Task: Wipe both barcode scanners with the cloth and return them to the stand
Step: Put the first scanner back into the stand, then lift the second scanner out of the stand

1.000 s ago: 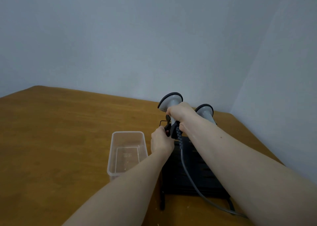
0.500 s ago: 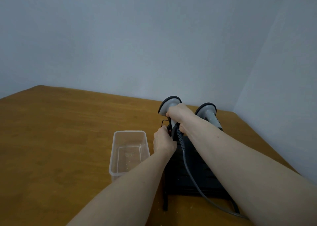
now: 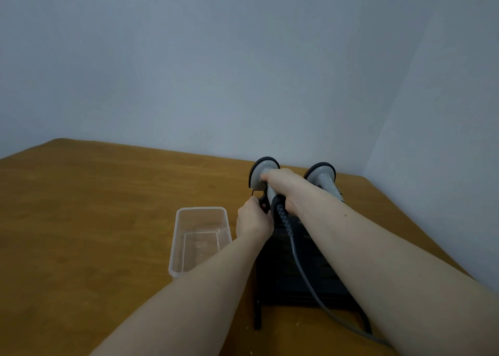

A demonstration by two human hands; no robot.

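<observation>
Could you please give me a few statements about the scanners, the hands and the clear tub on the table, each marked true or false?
1. The right hand grips the left scanner. True.
2. The clear tub holds a cloth. False: nothing shows inside it.
3. The right scanner lies flat on the table. False: it stands at the black stand.
4. The left hand is at the stand's front corner. True.
5. A grey cable hangs from the gripped scanner. True.

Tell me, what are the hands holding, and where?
The right hand grips the left scanner by its handle. The left hand holds something dark at the stand; unclear what.
</observation>
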